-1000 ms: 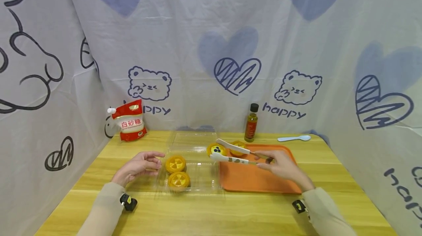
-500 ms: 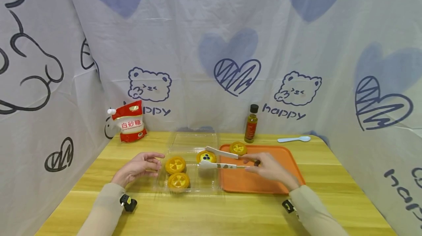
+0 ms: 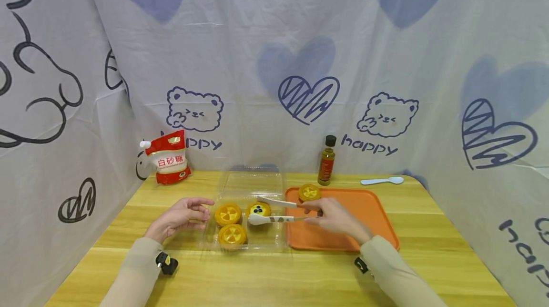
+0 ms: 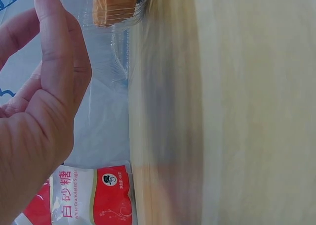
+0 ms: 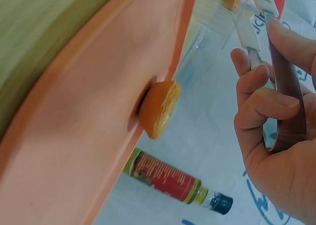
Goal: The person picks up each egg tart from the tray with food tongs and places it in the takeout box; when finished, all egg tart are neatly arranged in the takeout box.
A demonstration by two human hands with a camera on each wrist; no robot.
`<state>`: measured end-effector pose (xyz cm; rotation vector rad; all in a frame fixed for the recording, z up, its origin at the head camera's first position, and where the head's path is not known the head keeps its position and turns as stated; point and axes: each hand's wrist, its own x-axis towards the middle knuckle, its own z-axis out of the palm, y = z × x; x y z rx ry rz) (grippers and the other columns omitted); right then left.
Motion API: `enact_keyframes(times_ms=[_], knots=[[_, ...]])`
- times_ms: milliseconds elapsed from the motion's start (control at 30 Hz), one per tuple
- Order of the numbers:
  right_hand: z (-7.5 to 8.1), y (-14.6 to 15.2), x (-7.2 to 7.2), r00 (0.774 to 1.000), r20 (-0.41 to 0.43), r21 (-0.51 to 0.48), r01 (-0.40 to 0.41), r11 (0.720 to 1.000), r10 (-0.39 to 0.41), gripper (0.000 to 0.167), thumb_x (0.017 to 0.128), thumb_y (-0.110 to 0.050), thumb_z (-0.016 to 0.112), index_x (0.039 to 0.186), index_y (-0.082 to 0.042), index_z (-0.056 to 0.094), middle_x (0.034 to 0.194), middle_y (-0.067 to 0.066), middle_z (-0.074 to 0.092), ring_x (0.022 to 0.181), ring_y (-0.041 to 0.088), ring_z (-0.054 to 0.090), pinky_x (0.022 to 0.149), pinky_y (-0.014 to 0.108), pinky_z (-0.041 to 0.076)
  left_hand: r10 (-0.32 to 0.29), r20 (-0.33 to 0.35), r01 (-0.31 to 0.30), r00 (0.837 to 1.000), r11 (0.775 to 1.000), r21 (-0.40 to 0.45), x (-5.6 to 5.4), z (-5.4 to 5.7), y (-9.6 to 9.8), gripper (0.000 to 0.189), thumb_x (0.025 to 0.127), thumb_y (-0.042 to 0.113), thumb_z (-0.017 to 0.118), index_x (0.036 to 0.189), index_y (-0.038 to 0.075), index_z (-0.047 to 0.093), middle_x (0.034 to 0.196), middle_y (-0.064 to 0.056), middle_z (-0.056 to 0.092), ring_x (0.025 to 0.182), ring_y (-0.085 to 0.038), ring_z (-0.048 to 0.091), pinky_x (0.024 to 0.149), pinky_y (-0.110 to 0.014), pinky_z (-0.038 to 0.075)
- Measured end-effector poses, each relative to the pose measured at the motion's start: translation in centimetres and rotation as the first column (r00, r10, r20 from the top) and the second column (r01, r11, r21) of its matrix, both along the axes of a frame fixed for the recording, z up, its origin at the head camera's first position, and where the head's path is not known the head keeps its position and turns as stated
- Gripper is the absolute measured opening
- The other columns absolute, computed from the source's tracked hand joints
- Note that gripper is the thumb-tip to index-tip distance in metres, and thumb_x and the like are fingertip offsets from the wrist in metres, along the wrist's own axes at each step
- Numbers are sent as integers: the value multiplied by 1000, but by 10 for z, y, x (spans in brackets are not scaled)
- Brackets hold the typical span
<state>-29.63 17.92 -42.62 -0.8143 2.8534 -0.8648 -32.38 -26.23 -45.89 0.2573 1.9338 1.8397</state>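
Observation:
My right hand (image 3: 336,219) grips a pair of tongs (image 3: 279,219) with white, brown-spotted tips. Those tips lie on either side of an egg tart (image 3: 259,208) topped with dark berries, in or just above the right part of an open clear plastic container (image 3: 272,238). Two yellow-topped tarts (image 3: 228,214) sit in the container's left part. Beside its left edge my left hand (image 3: 182,216) has loosely bent fingers and holds nothing; whether it touches the plastic I cannot tell. In the right wrist view, curled fingers and thumb wrap the metal handle of the tongs (image 5: 286,86).
An orange tray (image 3: 343,238) adjoins the container on the right, with another tart (image 3: 309,193) near its back left corner. Behind stand a dark-capped bottle (image 3: 327,160) and, farther left, a red-and-white sugar bag (image 3: 170,158). A pale spoon (image 3: 383,180) lies at the back right.
My right hand has moved left, bringing the berry tart in the tongs from the tray's left edge over into the container area. The left hand has stayed put.

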Motion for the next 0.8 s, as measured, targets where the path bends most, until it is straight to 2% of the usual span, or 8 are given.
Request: enact_keyframes(times_ms=[433,533,733,800], knots=[[6,-17,-6,999,-18,70,-37,997,38,42,90,-25,71,128,-8,65,125,11,67,82,13,58,80,35,53,-9,-18,9,1000,1000,-15,0,2,0,62,90,1,64,144,-11,34,95,-4,65,81,-15,65,76,-31,61],[8,-19,-6,999,-22,85,-39,996,41,43,90,-24,72,128,-7,65,124,11,68,79,12,57,78,33,51,-9,-21,8,1000,1000,-22,0,3,0,63,90,1,65,144,-11,34,96,-4,65,83,-15,65,77,-31,61],[12,-18,-3,999,4,82,-51,995,51,44,89,-22,72,131,-10,64,123,10,68,58,10,42,69,30,46,-7,-9,6,1000,1000,-18,0,2,0,64,90,0,65,144,-11,33,97,-4,65,82,-14,65,76,-31,61],[12,-16,-3,999,4,79,-43,996,43,43,89,-22,72,130,-12,65,122,9,69,60,9,45,70,30,48,-6,-11,6,1000,1000,-21,-1,1,0,64,90,0,64,144,-11,33,97,-5,65,83,-15,65,76,-31,61]])
